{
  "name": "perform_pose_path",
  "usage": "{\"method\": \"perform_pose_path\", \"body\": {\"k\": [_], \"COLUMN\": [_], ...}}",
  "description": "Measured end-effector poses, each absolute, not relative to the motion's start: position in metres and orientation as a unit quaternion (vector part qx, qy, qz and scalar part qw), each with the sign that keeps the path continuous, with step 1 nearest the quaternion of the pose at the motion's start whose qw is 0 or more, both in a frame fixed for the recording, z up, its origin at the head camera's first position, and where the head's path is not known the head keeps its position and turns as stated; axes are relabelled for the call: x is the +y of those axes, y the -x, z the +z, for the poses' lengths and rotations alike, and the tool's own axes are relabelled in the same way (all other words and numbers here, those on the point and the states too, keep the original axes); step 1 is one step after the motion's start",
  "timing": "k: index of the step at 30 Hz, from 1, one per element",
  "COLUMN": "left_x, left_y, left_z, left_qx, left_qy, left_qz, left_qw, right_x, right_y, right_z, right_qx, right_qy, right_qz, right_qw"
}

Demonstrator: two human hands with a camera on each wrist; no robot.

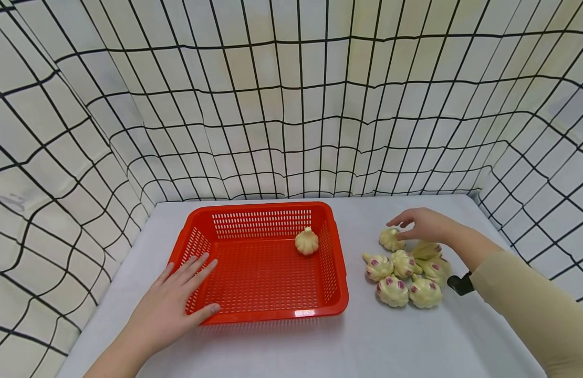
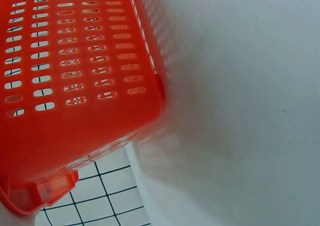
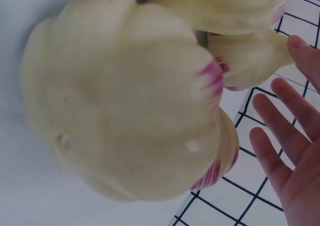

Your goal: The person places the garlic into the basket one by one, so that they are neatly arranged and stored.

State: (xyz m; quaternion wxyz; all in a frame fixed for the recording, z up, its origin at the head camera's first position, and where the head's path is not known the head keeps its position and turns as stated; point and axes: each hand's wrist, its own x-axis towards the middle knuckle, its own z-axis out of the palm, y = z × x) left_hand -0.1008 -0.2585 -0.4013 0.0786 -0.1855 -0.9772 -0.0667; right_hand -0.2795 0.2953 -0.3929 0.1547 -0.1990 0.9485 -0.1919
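A red plastic basket (image 1: pixel 268 316) with slotted walls stands on the white table, one garlic bulb (image 1: pixel 306 241) inside at its right rear. Over the basket's left side lies my left hand (image 1: pixel 170 302), fingers spread and straight; the left wrist view shows the basket's outer wall (image 2: pixel 80 121) but not the fingers. My right hand (image 1: pixel 426 224) reaches over the rearmost garlic bulb (image 1: pixel 388 240) of a group to the right of the basket. Its thumb and fingers are apart near that bulb. In the right wrist view the thumb tip meets or nearly meets a bulb's stem (image 3: pixel 281 44).
Several more garlic bulbs (image 1: pixel 393 292) with purple streaks lie close together in front of the right hand. White sheeting under a black grid net (image 1: pixel 315 121) walls the table at the back and both sides. A dark object (image 1: pixel 460 284) sits at the right wrist.
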Motion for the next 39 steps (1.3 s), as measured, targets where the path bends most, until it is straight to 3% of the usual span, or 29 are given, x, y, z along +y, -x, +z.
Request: {"method": "perform_pose_path", "body": {"k": [18,39], "left_x": [-0.259,-0.259], "left_y": [0.101,0.102], "left_z": [-0.401,-0.404], "left_qx": [-0.979,-0.98], "left_qy": [0.185,0.178], "left_qz": [-0.061,-0.061], "left_qw": [0.065,0.057], "right_x": [0.291,0.289], "right_y": [0.279,0.271], "right_z": [-0.392,-0.376], "right_qx": [0.948,0.961], "right_qy": [0.232,0.219], "right_qz": [-0.163,-0.154], "right_qw": [0.142,0.07]}}
